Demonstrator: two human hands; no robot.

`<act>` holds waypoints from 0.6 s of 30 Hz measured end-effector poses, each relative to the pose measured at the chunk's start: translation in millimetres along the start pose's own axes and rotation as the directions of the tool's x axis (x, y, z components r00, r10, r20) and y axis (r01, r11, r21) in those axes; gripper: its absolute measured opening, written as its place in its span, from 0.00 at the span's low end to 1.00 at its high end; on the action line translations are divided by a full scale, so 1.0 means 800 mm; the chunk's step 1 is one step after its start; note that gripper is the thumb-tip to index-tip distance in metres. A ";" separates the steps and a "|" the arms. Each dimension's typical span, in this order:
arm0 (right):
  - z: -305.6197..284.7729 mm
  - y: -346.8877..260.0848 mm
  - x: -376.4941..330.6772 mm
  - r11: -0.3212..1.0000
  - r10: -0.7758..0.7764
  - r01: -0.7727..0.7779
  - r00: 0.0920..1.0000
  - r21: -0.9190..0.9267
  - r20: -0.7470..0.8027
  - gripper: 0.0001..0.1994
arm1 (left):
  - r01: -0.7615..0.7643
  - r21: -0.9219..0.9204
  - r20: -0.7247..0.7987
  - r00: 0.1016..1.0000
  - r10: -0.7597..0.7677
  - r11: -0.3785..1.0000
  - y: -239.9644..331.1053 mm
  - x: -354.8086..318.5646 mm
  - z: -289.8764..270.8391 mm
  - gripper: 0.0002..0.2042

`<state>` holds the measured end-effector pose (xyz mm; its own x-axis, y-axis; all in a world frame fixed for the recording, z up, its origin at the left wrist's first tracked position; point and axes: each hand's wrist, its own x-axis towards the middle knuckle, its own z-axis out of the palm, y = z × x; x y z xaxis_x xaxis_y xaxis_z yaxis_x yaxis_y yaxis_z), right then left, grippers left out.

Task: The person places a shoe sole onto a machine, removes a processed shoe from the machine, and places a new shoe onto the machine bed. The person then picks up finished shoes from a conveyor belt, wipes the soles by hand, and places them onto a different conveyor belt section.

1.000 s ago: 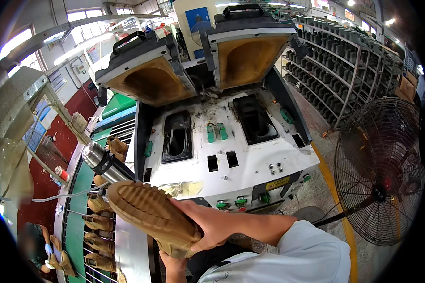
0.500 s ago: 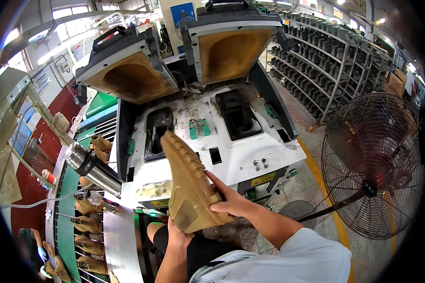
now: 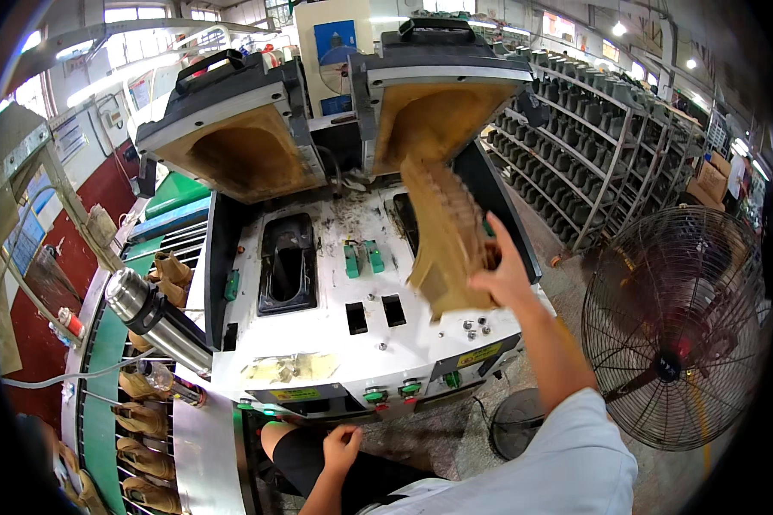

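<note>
My right hand [image 3: 505,273] grips a tan boot [image 3: 445,233] by its heel end, sole turned up and to the left, held over the right-hand cavity of a white twin press machine [image 3: 365,339]. The left cavity [image 3: 288,264] is a dark, empty shoe-shaped recess. Both padded lids [image 3: 232,142] stand raised behind. My left hand [image 3: 343,448] hangs low by my knee near the machine's front, fingers loosely curled, holding nothing.
A conveyor [image 3: 137,429] with several tan boots runs along the left. A steel flask [image 3: 156,319] lies at the machine's left edge. A large floor fan [image 3: 683,330] stands at right. Racks of shoe lasts [image 3: 593,146] fill the back right.
The boot has been lifted from the lower left, near the conveyor, up and right over the machine's right cavity. My left hand let go of it and dropped to my knee.
</note>
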<state>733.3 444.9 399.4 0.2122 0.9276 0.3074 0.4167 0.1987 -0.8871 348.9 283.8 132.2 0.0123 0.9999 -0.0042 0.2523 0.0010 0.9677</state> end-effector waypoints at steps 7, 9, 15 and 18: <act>0.029 -0.030 0.170 0.753 0.165 -0.173 0.984 -0.634 -0.072 0.53 | 0.067 0.058 -0.137 0.989 -0.058 0.996 -0.024 0.007 -0.008 0.05; 0.054 -0.010 0.201 0.687 0.140 -0.135 0.989 -0.714 -0.051 0.53 | 0.053 0.185 -0.163 0.986 -0.022 0.981 -0.032 0.008 -0.001 0.06; 0.086 0.038 0.208 0.652 0.351 -0.275 0.935 -0.706 -0.040 0.51 | -0.027 0.743 0.183 0.969 -0.164 0.668 -0.019 0.024 0.020 0.13; 0.089 0.045 0.214 0.632 0.421 -0.298 0.907 -0.716 -0.005 0.50 | -0.065 0.770 0.241 0.951 -0.194 0.635 -0.023 0.035 0.024 0.14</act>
<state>721.9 633.2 395.6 0.3727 0.9233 -0.0928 0.8328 -0.3769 -0.4055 363.4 311.5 109.7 0.1957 0.9476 -0.2526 0.9044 -0.0748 0.4201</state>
